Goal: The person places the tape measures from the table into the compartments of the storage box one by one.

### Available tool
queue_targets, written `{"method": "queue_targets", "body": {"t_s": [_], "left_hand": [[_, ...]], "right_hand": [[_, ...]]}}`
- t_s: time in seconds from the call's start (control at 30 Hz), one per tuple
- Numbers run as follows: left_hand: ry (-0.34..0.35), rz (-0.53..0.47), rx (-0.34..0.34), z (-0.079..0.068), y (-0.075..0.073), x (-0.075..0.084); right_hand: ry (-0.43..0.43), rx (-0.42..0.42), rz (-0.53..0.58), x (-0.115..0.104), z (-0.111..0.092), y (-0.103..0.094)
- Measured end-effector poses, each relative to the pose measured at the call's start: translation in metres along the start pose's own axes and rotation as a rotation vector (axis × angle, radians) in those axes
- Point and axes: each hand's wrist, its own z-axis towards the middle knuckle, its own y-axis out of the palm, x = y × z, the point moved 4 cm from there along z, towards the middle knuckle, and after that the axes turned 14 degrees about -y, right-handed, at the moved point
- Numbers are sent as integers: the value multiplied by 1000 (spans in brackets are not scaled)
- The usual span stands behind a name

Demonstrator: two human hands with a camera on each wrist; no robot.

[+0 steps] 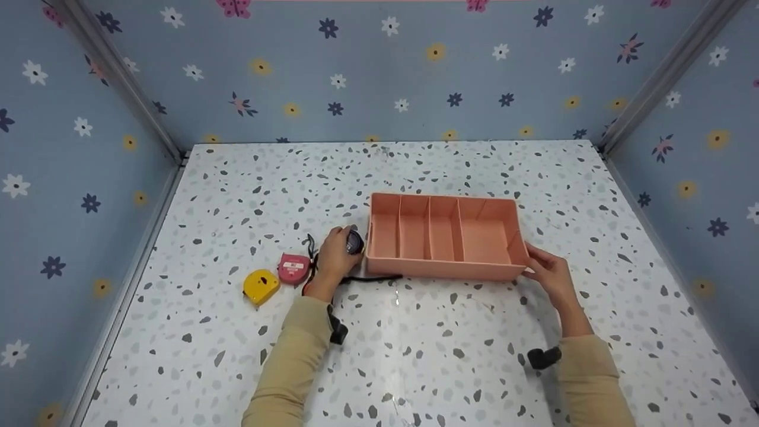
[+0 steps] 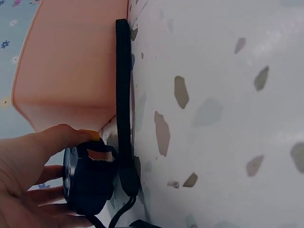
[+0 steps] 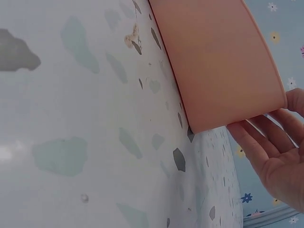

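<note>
My left hand (image 1: 335,256) grips a black tape measure (image 2: 89,178), its thumb and fingers about the round case. It is just left of a pink divided organizer box (image 1: 442,270). A black wrist strap (image 2: 123,90) hangs from the tape measure and lies along the table by the box's front wall. My right hand (image 1: 551,276) touches the box's right end with extended fingers, seen also in the right wrist view beside the end wall (image 3: 223,71). No items show in the box's compartments.
Left of my left hand lie a pink tape measure (image 1: 293,268) and a yellow tape measure (image 1: 261,287). They sit on a white speckled table (image 1: 427,356), with flowered panels (image 1: 379,71) at the back and both sides.
</note>
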Motion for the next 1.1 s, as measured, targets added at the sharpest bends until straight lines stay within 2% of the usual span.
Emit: {"method": "queue_targets", "body": {"t_s": [0.07,0.23,0.27,0.33,0.4,0.5,0.63,0.9,1.1], "left_hand": [[-10,-6,-6,0,0,-1],[-5,-5,0,-2,0,-4],[-2,-4,6,-2,0,-4],[5,-6,19,-3,-1,-5],[9,-15,30,-4,-3,-6],[27,-39,48,-6,-5,-7],[46,-84,71,-8,-10,-6],[22,-143,78,-13,-22,-2],[37,-177,126,-19,-34,4]], "right_hand": [[-6,-24,15,-3,-1,0],[1,-20,29,-2,-2,0],[-11,-29,75,-2,-2,-1],[-15,-31,52,-11,-4,3],[-13,-26,74,-17,-6,5],[-6,-37,-25,-37,-9,13],[23,-39,-107,-52,-10,20],[71,-23,-99,-55,-10,22],[85,-32,-94,-55,-9,22]]}}
